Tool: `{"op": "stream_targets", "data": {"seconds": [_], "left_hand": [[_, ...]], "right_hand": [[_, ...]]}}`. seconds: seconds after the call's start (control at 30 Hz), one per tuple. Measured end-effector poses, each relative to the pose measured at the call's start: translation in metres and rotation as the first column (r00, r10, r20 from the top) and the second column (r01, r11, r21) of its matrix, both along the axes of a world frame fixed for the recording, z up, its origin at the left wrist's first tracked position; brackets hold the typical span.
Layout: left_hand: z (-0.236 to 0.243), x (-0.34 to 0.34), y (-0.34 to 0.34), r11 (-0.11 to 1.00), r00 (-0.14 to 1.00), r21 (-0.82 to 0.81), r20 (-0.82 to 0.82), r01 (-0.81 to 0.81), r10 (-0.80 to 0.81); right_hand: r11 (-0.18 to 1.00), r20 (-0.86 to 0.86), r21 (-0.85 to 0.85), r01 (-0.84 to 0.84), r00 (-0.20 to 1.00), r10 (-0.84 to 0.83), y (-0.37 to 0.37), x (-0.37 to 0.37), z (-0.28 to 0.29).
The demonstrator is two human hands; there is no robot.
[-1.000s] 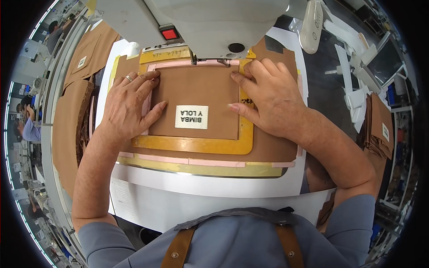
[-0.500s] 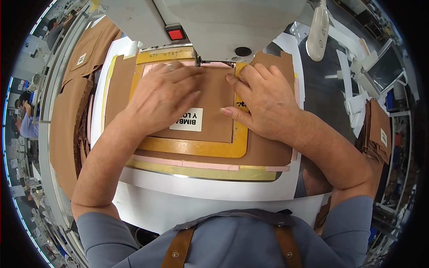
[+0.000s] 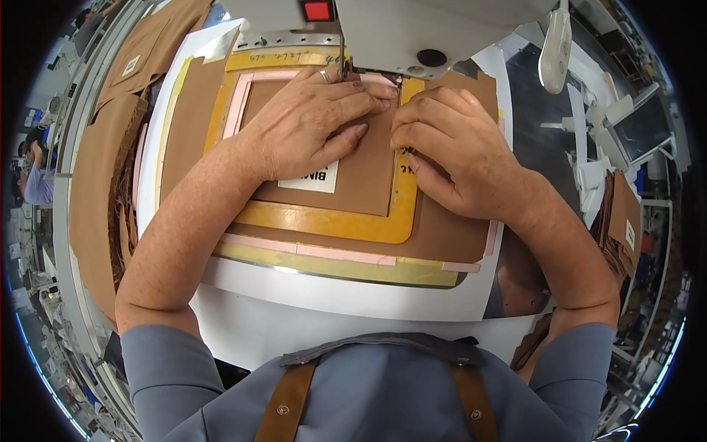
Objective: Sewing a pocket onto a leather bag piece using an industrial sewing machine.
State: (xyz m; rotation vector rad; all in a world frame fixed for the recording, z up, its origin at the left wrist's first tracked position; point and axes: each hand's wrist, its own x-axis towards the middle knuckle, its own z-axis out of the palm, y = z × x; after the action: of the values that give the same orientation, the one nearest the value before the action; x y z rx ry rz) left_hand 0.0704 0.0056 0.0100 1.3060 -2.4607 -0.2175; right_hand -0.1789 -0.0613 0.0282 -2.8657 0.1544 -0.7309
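A brown fabric panel (image 3: 357, 188) with a white printed label (image 3: 324, 179) lies inside a yellow template frame (image 3: 324, 222), under the sewing machine head (image 3: 449, 33). My left hand (image 3: 317, 121) lies over the panel with its fingers stretched out to the right, near the needle area (image 3: 346, 68). It wears a ring and partly covers the label. At the frame's right side, my right hand (image 3: 456, 151) has its fingers curled in and its thumb close to them, on the inner edge. Whatever those fingertips pinch, if anything, is hidden.
Brown fabric pieces (image 3: 99, 191) are stacked at the left, and more hang at the right (image 3: 622, 214). Under the frame lie a larger brown piece, pink and yellow tape strips (image 3: 339, 269) and a white sheet (image 3: 258, 295). A white lamp-like part (image 3: 554, 59) hangs at the upper right.
My left hand has moved right along the panel and flattened. My right hand's fingers have curled in from a spread position. The view has shifted slightly.
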Motion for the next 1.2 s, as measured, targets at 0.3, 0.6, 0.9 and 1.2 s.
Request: {"op": "stream_targets", "data": {"seconds": [0.3, 0.6, 0.9, 1.2], "left_hand": [[-0.006, 0.002, 0.001, 0.999, 0.998, -0.040, 0.053, -0.032, 0.034], [-0.007, 0.003, 0.000, 0.996, 0.998, -0.091, 0.054, -0.023, 0.028], [-0.005, 0.002, 0.001, 0.995, 0.998, -0.104, 0.054, -0.010, 0.016], [-0.001, 0.001, 0.000, 0.999, 1.000, -0.044, -0.003, 0.003, -0.003]], "right_hand": [[0.931, -0.106, 0.274, -0.242, 0.954, 0.280, 0.007, 0.013, -0.001], [0.922, -0.088, 0.253, -0.292, 0.943, 0.322, 0.018, 0.011, -0.003], [0.948, -0.007, 0.078, -0.309, 0.951, 0.310, 0.024, 0.002, -0.007], [0.961, -0.005, 0.089, -0.262, 0.965, 0.264, 0.029, -0.001, -0.009]]}}
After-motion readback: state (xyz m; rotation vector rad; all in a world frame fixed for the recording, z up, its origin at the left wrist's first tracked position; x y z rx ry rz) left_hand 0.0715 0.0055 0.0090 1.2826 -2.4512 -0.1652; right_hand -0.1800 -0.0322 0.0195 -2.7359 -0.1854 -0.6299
